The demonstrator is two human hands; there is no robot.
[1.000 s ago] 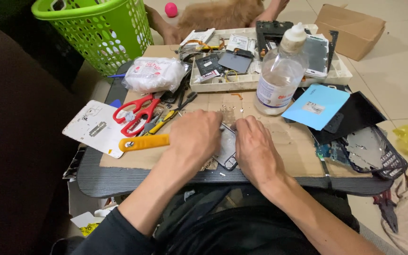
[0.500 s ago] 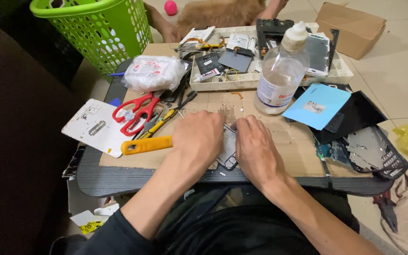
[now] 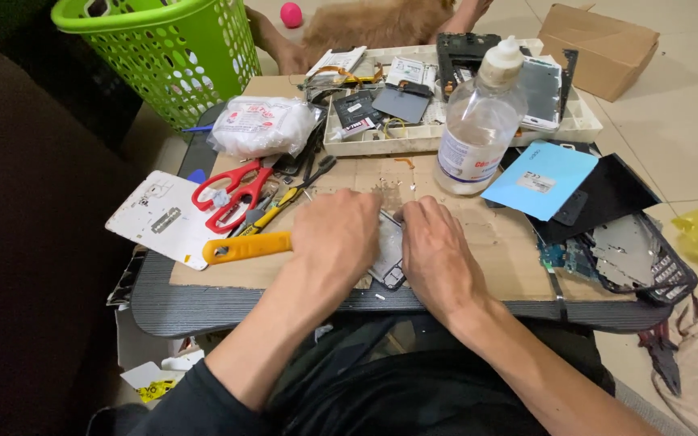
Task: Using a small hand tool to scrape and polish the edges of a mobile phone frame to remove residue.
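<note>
Where cardboard (image 3: 478, 242) tops the low table (image 3: 203, 307), both hands (image 3: 341, 238) pinching seemingly a phone frame (image 3: 387, 254), tiled floor (image 3: 680, 121)

Matt brown cardboard sheet (image 3: 478, 234) covers the desk. Glossy clear plastic bottle (image 3: 478, 129) upper middle, shiny red plastic-handled scissors (image 3: 232, 194) at left.

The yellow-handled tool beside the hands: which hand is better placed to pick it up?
Left. The left hand lies right next to the yellow-handled tool, whose handle end nearly touches it. The right hand rests on the far side of the phone part.
</note>
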